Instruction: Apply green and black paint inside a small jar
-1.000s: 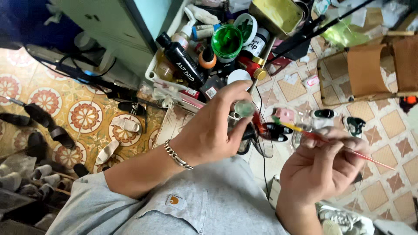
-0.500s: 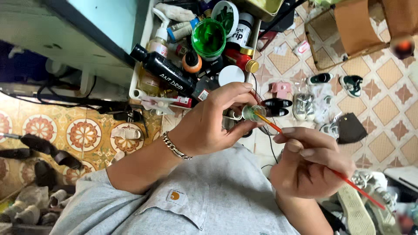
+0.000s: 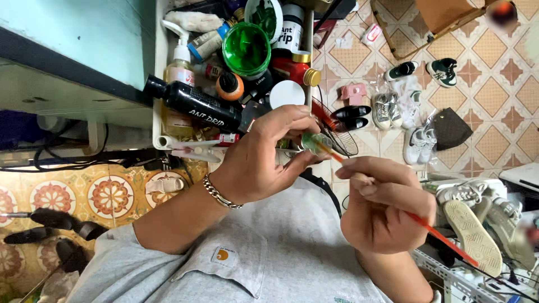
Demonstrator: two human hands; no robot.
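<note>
My left hand (image 3: pixel 264 163), with a chain bracelet at the wrist, grips a small glass jar with green contents (image 3: pixel 312 142) between thumb and fingers, in front of my grey shirt. My right hand (image 3: pixel 387 207) pinches a thin red-handled brush (image 3: pixel 443 237). The brush's front end reaches the jar's mouth, and its tip is hidden there. Both hands are close together, almost touching.
A white tray (image 3: pixel 159 84) behind my hands holds a black bottle (image 3: pixel 193 104), a pump bottle, an open green paint pot (image 3: pixel 246 49) and other containers. Several small shoes (image 3: pixel 393 109) lie on the tiled floor, and pale sneakers (image 3: pixel 477 224) sit on a rack at the right.
My right hand has brought the brush from lower right up to the jar's mouth. The left hand kept hold of the jar. The view has shifted toward the tray.
</note>
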